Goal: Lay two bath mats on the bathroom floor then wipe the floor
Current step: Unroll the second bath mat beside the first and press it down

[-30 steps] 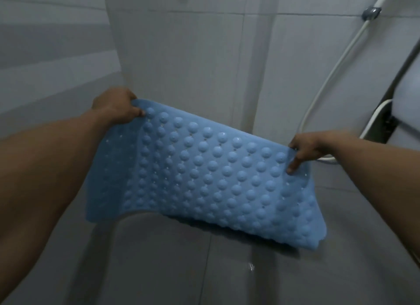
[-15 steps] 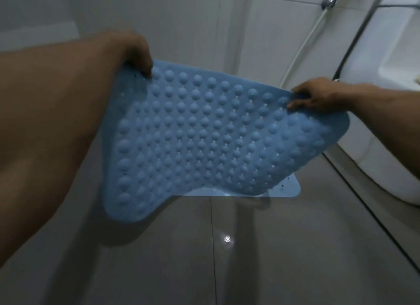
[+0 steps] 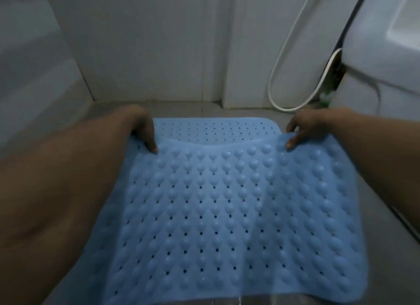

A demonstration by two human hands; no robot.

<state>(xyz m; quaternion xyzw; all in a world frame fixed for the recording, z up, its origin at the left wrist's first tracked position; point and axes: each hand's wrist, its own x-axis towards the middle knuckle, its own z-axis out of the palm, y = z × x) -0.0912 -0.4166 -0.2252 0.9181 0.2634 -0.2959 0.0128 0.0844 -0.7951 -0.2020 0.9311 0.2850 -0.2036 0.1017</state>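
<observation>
A light blue rubber bath mat (image 3: 227, 209), covered in round bumps and small holes, fills the middle of the view. My left hand (image 3: 138, 125) pinches its far left corner and my right hand (image 3: 304, 127) pinches its far right corner. The mat hangs from both hands and slopes toward me. Beyond its held edge, a second blue mat (image 3: 216, 129) with small holes lies flat on the grey floor (image 3: 386, 247) near the wall. My left forearm hides the held mat's left side.
A white tiled wall (image 3: 147, 43) stands straight ahead, close to the far mat. A white hose (image 3: 279, 61) loops down to the floor at the right. A white toilet (image 3: 381, 54) stands at the far right.
The view has tipped down toward the floor. Both hands have lowered the bumpy mat closer to the floor, and more of the flat mat by the wall shows.
</observation>
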